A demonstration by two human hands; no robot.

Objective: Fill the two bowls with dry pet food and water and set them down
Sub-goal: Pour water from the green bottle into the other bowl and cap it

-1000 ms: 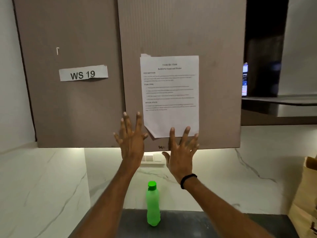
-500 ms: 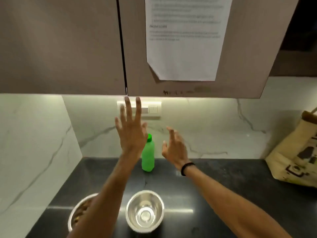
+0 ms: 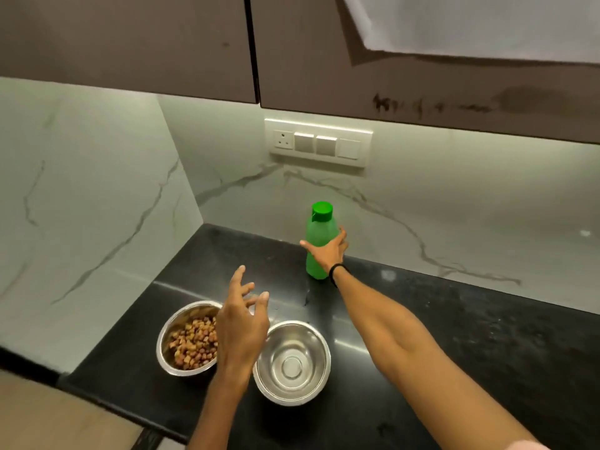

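Two round shiny metal bowls sit side by side on the black stone surface (image 3: pixel 454 336). The left metal bowl (image 3: pixel 168 344) has brown dry pet food (image 3: pixel 194 344) in it. The right metal bowl (image 3: pixel 292 363) looks empty, with no water that I can see. So the food part seems done, and the water part is not done yet.

A tall green plastic bottle with a green cap (image 3: pixel 317 235) stands straight up at the back, near the white marble wall (image 3: pixel 422 203). It is behind the bowls, farther away from the person.

The right hand (image 3: pixel 326 251) is much nearer to it. Its fingers are spread wide around the bottle's middle and seem to touch it, but they have not closed on it. The left hand (image 3: pixel 242 329) hangs over the spot between the two bowls, fingers loose and apart, holding nothing.

I think the next move is to grab the bottle and bring it toward the empty bowl.
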